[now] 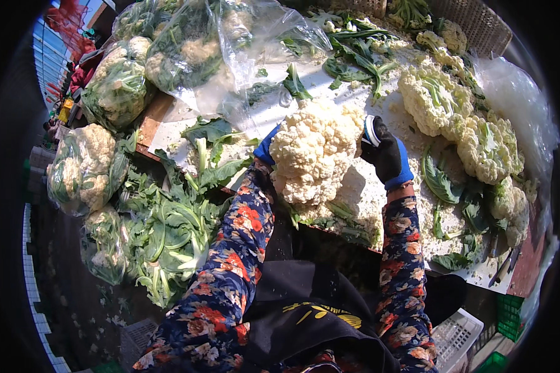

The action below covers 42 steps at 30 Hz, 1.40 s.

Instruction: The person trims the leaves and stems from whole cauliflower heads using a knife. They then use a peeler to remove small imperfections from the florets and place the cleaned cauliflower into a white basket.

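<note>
A large cauliflower head (315, 151) is held up over the near edge of a white work table (275, 116). My left hand (267, 147), in a blue glove, grips its left side; the fingers are mostly hidden behind the florets. On its right side is my right hand (385, 151), in a black and blue glove, closed around a round white and blue object (371, 131), which I cannot identify for certain. That object is next to the florets. Cut leaves (219, 172) and florets' crumbs lie around.
Bagged cauliflowers (116, 88) are piled at the left, above a heap of leaves (168, 238). Trimmed cauliflowers (436, 98) line the right side, beside clear plastic film (518, 102). A knife (507, 265) lies at the right near corner. A white crate (457, 340) stands below.
</note>
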{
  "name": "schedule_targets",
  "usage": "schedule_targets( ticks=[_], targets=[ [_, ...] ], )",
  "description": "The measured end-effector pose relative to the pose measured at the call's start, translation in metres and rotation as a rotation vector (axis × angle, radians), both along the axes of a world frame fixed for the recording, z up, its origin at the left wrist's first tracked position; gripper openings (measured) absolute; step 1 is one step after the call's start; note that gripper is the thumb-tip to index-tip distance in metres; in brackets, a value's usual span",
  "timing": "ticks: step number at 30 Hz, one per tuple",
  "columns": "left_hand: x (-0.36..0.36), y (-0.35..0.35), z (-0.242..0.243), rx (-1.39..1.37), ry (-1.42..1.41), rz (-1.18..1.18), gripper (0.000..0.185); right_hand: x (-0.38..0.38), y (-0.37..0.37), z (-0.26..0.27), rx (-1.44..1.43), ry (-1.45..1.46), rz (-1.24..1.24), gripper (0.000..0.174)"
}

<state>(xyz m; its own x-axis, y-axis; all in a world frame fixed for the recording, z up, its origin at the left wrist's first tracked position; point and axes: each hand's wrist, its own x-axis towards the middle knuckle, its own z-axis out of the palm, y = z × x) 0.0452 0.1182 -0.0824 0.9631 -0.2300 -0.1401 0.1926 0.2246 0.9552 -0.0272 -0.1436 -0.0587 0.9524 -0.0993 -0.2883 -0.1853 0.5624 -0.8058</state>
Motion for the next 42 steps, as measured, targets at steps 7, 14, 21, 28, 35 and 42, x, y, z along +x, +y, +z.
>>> schedule_targets(
  ticks=[7, 14, 21, 28, 35, 42],
  targets=[
    [0.011, -0.006, -0.004, -0.017, -0.005, 0.021, 0.043, 0.033, 0.007, 0.001, -0.316, -0.095, -0.397, 0.041],
    [-0.001, 0.020, -0.014, -0.012, 0.010, 0.083, 0.044, 0.064, -0.001, 0.035, -0.224, -0.393, -0.023, 0.036],
    [0.001, 0.037, -0.016, 0.021, 0.000, 0.160, 0.046, 0.070, -0.009, -0.023, 0.038, 0.111, -0.339, 0.037],
    [0.014, 0.065, -0.002, 0.132, -0.053, 0.248, 0.049, 0.016, 0.027, -0.033, 0.109, -0.186, -0.025, 0.046],
    [0.005, 0.058, 0.042, -0.010, 0.232, 0.156, 0.056, 0.045, 0.038, -0.032, -0.162, -0.424, -0.006, 0.039],
    [0.028, 0.057, 0.000, 0.460, 0.050, 0.164, 0.073, 0.061, 0.031, -0.050, -0.382, 0.057, 0.174, 0.042]
  ],
)
